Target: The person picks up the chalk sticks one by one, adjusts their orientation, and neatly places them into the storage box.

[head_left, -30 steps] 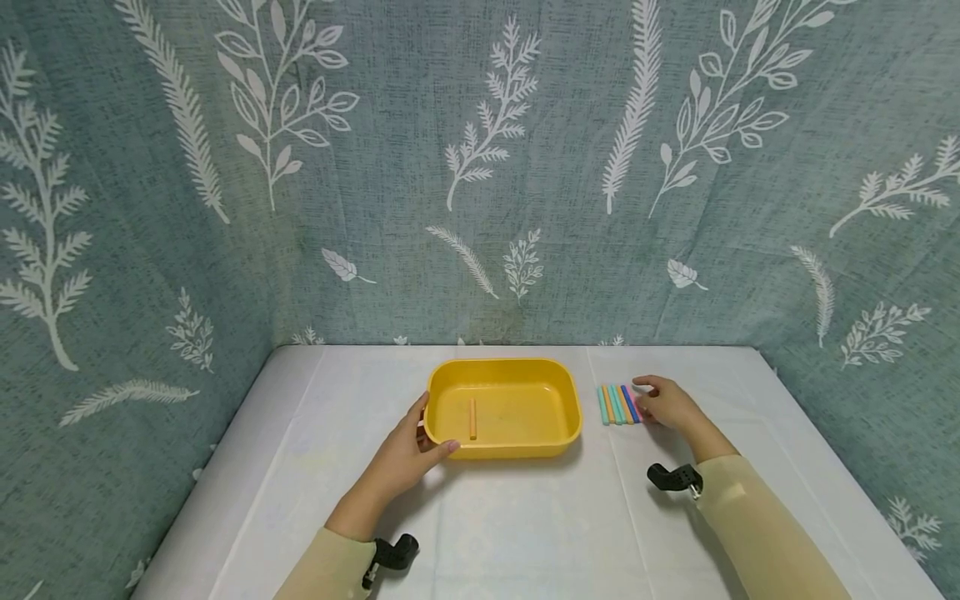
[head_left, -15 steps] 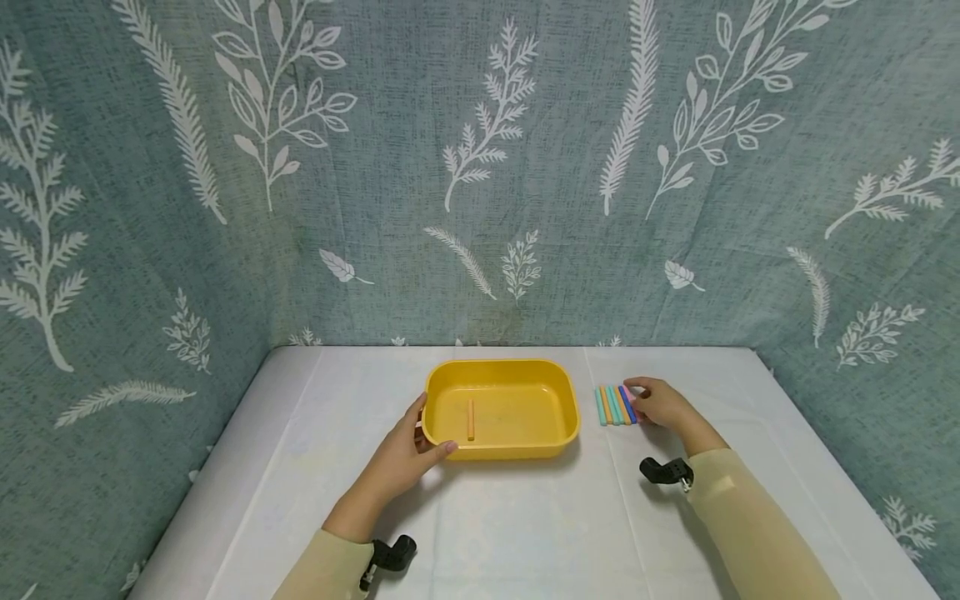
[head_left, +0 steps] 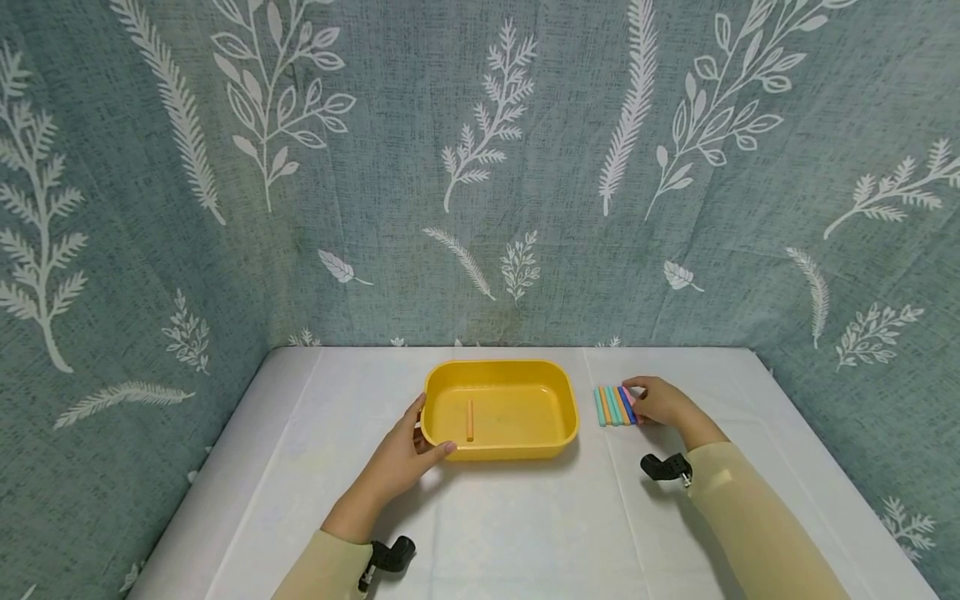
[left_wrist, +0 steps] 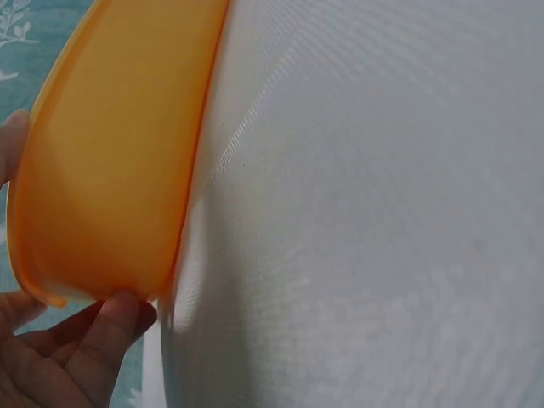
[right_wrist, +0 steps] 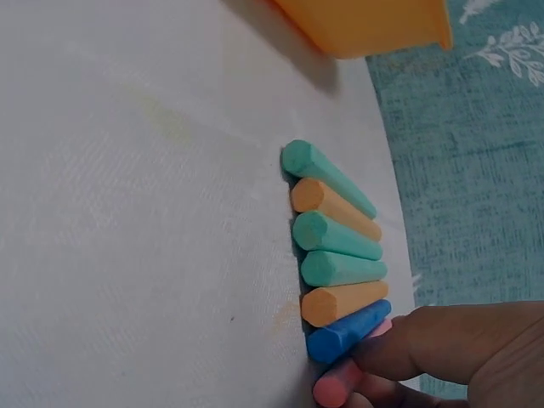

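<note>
- Since the earlier frame, our right grip (head_left: 663,402) is edging left; nearly closed, it is pinching the pink stick (right_wrist: 333,387), right of centre on the bench (head_left: 517,525).
- Our left grip (head_left: 401,460), fingers spread, is clasping the yellow tray (head_left: 502,453) by its left side, lower centre.

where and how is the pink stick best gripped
Probably across its middle, coming from the right, as the right hand does: the pink stick is slim, with long sides to pinch, and sits at the row's right end, the blue stick close on its left and no stick on its right.
</note>
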